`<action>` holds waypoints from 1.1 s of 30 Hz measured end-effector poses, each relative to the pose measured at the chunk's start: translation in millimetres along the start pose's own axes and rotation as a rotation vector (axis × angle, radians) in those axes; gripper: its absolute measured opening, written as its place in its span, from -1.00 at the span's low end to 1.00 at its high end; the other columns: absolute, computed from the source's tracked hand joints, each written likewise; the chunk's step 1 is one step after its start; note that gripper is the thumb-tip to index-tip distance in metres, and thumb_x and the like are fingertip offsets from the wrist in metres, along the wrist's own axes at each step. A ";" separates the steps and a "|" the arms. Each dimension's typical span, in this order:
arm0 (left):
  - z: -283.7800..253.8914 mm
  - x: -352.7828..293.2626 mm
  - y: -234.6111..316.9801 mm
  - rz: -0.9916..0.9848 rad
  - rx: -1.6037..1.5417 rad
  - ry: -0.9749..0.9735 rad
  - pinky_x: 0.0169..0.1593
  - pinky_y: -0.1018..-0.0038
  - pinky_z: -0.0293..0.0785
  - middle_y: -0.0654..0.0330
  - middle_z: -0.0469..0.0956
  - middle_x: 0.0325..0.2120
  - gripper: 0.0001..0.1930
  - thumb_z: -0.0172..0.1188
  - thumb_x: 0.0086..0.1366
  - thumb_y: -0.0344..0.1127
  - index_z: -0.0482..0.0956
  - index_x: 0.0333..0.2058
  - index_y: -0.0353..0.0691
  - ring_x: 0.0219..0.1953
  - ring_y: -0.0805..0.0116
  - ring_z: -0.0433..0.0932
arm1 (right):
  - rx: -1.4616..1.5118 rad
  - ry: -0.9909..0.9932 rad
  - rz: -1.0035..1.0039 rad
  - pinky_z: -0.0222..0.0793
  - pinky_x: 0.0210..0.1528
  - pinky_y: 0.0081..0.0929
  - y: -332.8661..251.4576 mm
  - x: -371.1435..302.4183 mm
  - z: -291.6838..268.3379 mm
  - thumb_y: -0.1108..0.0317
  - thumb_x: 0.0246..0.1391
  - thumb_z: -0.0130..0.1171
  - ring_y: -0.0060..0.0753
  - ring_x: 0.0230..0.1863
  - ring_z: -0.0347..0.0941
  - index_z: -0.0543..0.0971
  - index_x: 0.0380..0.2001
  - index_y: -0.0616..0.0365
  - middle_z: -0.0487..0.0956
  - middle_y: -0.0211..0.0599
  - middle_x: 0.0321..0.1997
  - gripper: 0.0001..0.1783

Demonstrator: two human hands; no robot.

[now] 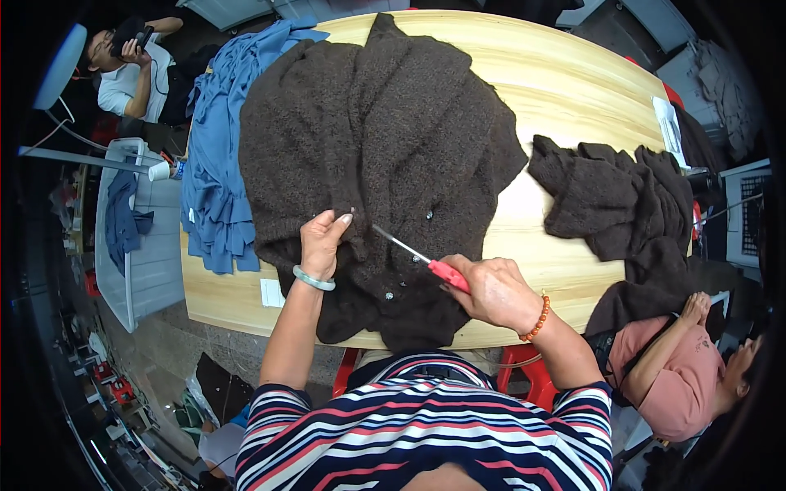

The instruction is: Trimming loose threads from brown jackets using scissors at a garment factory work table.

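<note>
A dark brown knitted garment (pixel 426 139) is spread in a heap over the middle of the table, with small shiny buttons (pixel 429 215) on its front. At its near left part, my left hand (pixel 322 239) pinches a fold of the knit between thumb and fingers, and a small shiny spot shows at the thumb tip. My right hand (pixel 499 293) is closed round a red-handled tool with a slim metal blade (pixel 405 249). The tool's tip points up and left, just right of the pinched fold. Whether the tip touches the knit, I cannot tell.
Blue garments (pixel 225 155) lie piled along the left of the wooden table (pixel 565 74). More brown knitwear (pixel 610 192) lies at the right, beside a seated person in pink (pixel 667 368). A white bin (pixel 151 254) stands left. Another person (pixel 139 78) is at the far left.
</note>
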State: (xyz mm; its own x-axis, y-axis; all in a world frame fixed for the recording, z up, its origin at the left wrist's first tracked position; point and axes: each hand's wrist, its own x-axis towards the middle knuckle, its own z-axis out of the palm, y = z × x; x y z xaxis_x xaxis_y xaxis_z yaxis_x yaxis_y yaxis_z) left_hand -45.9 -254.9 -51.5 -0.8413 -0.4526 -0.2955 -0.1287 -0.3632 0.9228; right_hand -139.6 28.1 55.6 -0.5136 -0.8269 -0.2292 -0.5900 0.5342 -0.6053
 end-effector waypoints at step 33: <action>-23.2 -25.9 15.6 0.218 -0.347 0.274 -0.07 0.38 0.57 0.17 0.61 -0.21 -0.83 0.18 0.31 -0.48 0.55 -0.13 -0.27 -0.19 0.35 0.60 | -0.095 -0.064 -0.246 0.46 -0.51 -0.13 -47.7 45.1 -0.6 0.23 0.06 0.20 0.05 -0.56 0.55 0.51 -0.28 0.22 0.53 -0.02 -0.67 -0.73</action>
State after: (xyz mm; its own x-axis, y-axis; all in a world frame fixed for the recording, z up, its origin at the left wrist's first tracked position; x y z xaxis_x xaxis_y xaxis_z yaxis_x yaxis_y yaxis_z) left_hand -13.9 -267.7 -35.2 -0.6539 -0.7291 -0.2021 0.2564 -0.4649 0.8474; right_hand -135.0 -34.6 74.5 -0.3088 -0.9417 -0.1339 -0.7497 0.3276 -0.5750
